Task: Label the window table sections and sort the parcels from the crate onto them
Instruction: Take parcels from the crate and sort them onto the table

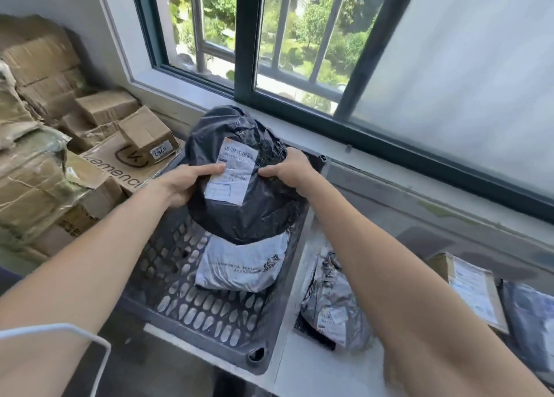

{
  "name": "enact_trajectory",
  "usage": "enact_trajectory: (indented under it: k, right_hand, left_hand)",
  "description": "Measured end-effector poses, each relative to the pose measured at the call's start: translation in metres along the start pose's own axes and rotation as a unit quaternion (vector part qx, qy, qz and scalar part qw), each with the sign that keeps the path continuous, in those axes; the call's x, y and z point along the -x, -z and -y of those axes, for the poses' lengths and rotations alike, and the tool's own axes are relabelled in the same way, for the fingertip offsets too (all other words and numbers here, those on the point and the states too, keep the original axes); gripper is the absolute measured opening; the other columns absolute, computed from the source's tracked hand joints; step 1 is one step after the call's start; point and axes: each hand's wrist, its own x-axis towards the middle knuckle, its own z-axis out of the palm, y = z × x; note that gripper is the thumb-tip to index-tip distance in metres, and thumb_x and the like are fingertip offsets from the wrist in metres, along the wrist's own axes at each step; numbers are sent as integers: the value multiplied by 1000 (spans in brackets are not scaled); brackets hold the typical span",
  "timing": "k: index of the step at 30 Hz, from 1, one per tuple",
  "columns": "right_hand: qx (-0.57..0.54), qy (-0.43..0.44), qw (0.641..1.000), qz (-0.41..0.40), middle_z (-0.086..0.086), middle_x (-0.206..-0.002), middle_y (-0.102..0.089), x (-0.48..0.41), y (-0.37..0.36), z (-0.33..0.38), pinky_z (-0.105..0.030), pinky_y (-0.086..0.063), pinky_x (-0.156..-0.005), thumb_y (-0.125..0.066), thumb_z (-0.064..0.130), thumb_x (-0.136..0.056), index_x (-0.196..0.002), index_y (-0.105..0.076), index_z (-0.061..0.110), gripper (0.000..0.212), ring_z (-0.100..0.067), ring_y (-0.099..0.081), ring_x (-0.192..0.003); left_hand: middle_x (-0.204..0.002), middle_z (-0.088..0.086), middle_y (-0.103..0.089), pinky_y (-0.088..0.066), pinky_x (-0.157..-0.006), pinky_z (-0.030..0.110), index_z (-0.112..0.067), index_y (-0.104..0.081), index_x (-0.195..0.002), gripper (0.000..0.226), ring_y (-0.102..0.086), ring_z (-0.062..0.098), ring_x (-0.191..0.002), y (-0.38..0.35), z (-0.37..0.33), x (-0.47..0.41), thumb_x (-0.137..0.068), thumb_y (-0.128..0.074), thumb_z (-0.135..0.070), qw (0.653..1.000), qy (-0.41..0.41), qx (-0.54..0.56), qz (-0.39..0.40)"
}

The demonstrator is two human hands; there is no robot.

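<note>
I hold a bulky black plastic parcel with a white shipping label above the dark slotted crate. My left hand grips its left side, thumb on the label. My right hand pinches its right side. Under it in the crate lies a grey-white mailer parcel. On the white window table to the right lie a silver-grey bag parcel, a cardboard parcel with a label and a dark blue bag parcel.
Stacked, crumpled cardboard boxes fill the left side up to the wall. A small box with a number sticker sits beside the crate. The barred window and its sill run behind the table. A white cable hangs lower left.
</note>
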Motion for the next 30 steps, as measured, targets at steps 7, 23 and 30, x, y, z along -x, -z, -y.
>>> enact_trajectory:
  k: [7,23,30]
  right_hand:
    - [-37,57,995,-76,-9,-118,-66,37,67,-8,-42,-51,-97,-85,26,-76,-123,-56,9,58,-28,-62,-108]
    - [-110,51,971,-206,0,-99,-75,146,221,-155,-34,-58,-85,-86,23,-73,-105,-71,13,37,-16,-71,-90]
    - [-188,24,949,-253,1,-100,-74,206,305,-258,-24,-57,-76,-84,26,-77,-108,-66,18,36,-9,-71,-83]
  left_hand:
    - [-112,12,-73,-60,-76,33,-13,-78,-103,28,-71,27,-102,-60,-39,18,-77,-76,-22,995,-74,10,69]
    - [-111,12,-73,-59,-70,26,-5,-70,-110,40,-72,24,-98,-273,-11,17,-73,-79,-19,978,-96,-23,186]
    - [-117,15,-71,-59,-77,32,-1,-67,-117,43,-69,28,-106,-400,29,26,-80,-78,-20,967,-66,-25,244]
